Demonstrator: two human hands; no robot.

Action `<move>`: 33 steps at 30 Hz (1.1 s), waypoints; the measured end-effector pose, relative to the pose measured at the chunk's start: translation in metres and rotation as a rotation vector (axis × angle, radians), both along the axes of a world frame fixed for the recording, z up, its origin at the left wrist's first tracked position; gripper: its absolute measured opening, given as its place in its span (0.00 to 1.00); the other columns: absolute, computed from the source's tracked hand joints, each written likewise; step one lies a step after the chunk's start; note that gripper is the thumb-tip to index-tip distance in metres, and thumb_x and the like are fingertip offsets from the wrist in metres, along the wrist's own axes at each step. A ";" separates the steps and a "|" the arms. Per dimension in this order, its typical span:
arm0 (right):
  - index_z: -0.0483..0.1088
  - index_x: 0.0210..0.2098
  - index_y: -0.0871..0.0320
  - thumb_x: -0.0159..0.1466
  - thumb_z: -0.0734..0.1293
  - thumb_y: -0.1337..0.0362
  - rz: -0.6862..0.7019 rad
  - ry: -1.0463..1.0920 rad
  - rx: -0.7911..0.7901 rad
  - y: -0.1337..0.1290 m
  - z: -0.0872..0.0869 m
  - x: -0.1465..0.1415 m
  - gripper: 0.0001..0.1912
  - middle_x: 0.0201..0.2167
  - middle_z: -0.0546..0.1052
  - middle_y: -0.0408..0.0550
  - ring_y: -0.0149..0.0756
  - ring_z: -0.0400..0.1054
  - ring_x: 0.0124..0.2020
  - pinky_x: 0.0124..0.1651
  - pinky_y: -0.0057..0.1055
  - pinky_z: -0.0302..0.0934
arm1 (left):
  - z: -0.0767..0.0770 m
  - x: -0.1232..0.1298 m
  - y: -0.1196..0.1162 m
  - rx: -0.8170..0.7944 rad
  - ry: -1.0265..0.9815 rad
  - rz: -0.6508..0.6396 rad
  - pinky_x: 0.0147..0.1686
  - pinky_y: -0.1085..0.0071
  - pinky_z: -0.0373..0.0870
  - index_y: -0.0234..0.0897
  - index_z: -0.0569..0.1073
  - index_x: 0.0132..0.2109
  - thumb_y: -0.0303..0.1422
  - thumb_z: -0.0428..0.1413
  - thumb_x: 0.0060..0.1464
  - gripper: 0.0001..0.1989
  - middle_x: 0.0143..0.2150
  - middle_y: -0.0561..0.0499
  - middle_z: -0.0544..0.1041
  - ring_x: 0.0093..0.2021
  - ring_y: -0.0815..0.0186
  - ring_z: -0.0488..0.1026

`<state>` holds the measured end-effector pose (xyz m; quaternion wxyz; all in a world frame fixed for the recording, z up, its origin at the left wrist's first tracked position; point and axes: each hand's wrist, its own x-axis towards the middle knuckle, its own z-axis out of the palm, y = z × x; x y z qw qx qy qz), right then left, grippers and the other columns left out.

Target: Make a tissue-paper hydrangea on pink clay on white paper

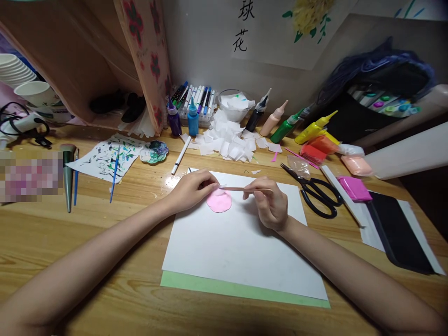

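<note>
A flat round pink piece (pixel 220 201), apparently soft clay, lies on a white sheet of paper (pixel 241 256). At its upper left edge is my left hand (pixel 194 189), its fingers pinched around a small white paper piece (pixel 223 186) that is partly hidden. My right hand (pixel 271 205) is closed around a thin brown wooden stick (pixel 234 189), held almost level with its tip at the white piece, over the pink disc's upper edge. Exact contact between the tip and the disc cannot be made out.
A heap of white paper squares (pixel 227 135) lies behind the sheet. Black scissors (pixel 320 191) rest to the right, near a pink clay packet (pixel 355 188). Paint bottles (pixel 257 116) line the back. Left are a white marker (pixel 181 156) and a paint-marked paper (pixel 105 158) with a brush.
</note>
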<state>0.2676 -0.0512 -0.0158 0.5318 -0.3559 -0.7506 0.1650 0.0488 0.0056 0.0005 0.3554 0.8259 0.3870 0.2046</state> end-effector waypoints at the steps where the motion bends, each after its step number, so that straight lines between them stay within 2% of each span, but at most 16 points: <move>1: 0.66 0.43 0.55 0.67 0.57 0.68 0.007 -0.007 -0.011 0.000 0.000 0.000 0.09 0.26 0.72 0.44 0.33 0.68 0.28 0.32 0.33 0.64 | 0.000 0.000 0.000 0.002 0.001 0.000 0.35 0.71 0.61 0.36 0.74 0.37 0.35 0.51 0.59 0.10 0.34 0.52 0.74 0.34 0.68 0.68; 6: 0.67 0.43 0.55 0.68 0.58 0.66 -0.047 0.052 -0.124 0.001 -0.002 0.001 0.08 0.29 0.77 0.44 0.32 0.74 0.28 0.30 0.30 0.64 | 0.002 0.001 0.000 0.002 0.010 -0.003 0.35 0.71 0.61 0.36 0.74 0.37 0.36 0.49 0.60 0.11 0.34 0.51 0.74 0.34 0.67 0.68; 10: 0.69 0.38 0.55 0.67 0.61 0.64 -0.077 0.187 -0.224 0.003 -0.005 0.001 0.05 0.25 0.77 0.42 0.32 0.74 0.26 0.26 0.29 0.62 | 0.002 0.001 0.000 0.006 0.015 -0.003 0.36 0.71 0.61 0.36 0.74 0.37 0.36 0.48 0.61 0.12 0.34 0.51 0.74 0.35 0.67 0.69; 13: 0.70 0.36 0.56 0.66 0.62 0.61 -0.054 0.246 -0.295 0.005 0.000 0.002 0.07 0.24 0.75 0.42 0.32 0.73 0.24 0.25 0.28 0.61 | 0.002 0.001 0.000 0.003 0.015 -0.003 0.36 0.70 0.61 0.36 0.75 0.37 0.36 0.48 0.61 0.13 0.34 0.51 0.74 0.35 0.67 0.69; 15: 0.70 0.34 0.56 0.66 0.62 0.60 -0.039 0.185 -0.329 0.008 0.010 0.004 0.09 0.24 0.74 0.42 0.31 0.70 0.24 0.26 0.29 0.61 | 0.002 0.001 0.000 0.003 0.017 -0.001 0.35 0.70 0.61 0.36 0.75 0.37 0.36 0.48 0.61 0.13 0.34 0.51 0.74 0.35 0.66 0.69; 19: 0.72 0.31 0.57 0.65 0.62 0.60 -0.002 -0.110 -0.347 0.021 0.043 0.005 0.10 0.26 0.74 0.45 0.32 0.67 0.29 0.32 0.31 0.59 | 0.002 0.001 -0.001 -0.001 0.025 0.002 0.35 0.70 0.61 0.36 0.74 0.36 0.37 0.47 0.62 0.14 0.34 0.51 0.74 0.36 0.66 0.69; 22: 0.71 0.31 0.59 0.66 0.61 0.61 0.135 -0.308 -0.431 0.034 0.068 -0.001 0.11 0.29 0.74 0.46 0.32 0.67 0.31 0.34 0.29 0.58 | 0.001 0.000 -0.001 -0.002 0.009 -0.003 0.37 0.70 0.61 0.36 0.74 0.37 0.36 0.45 0.62 0.14 0.36 0.51 0.75 0.37 0.66 0.70; 24: 0.70 0.30 0.60 0.65 0.60 0.63 0.166 -0.401 -0.474 0.043 0.080 -0.007 0.11 0.29 0.74 0.46 0.32 0.66 0.31 0.34 0.28 0.57 | 0.001 0.000 -0.001 -0.004 -0.001 0.002 0.38 0.70 0.62 0.37 0.73 0.38 0.35 0.45 0.62 0.14 0.37 0.51 0.75 0.38 0.66 0.70; 29: 0.71 0.33 0.59 0.67 0.58 0.64 0.289 -0.627 -0.532 0.056 0.089 -0.014 0.12 0.33 0.76 0.46 0.33 0.67 0.33 0.37 0.28 0.58 | 0.000 0.000 -0.001 -0.003 -0.006 0.009 0.39 0.70 0.62 0.38 0.73 0.40 0.35 0.44 0.62 0.14 0.39 0.51 0.76 0.39 0.65 0.71; 33: 0.72 0.35 0.57 0.66 0.61 0.58 0.317 -0.609 -0.492 0.059 0.085 -0.009 0.11 0.33 0.77 0.46 0.33 0.68 0.32 0.36 0.29 0.60 | 0.000 0.000 -0.001 -0.009 0.001 0.012 0.41 0.69 0.63 0.37 0.73 0.41 0.34 0.43 0.63 0.14 0.41 0.51 0.77 0.41 0.64 0.71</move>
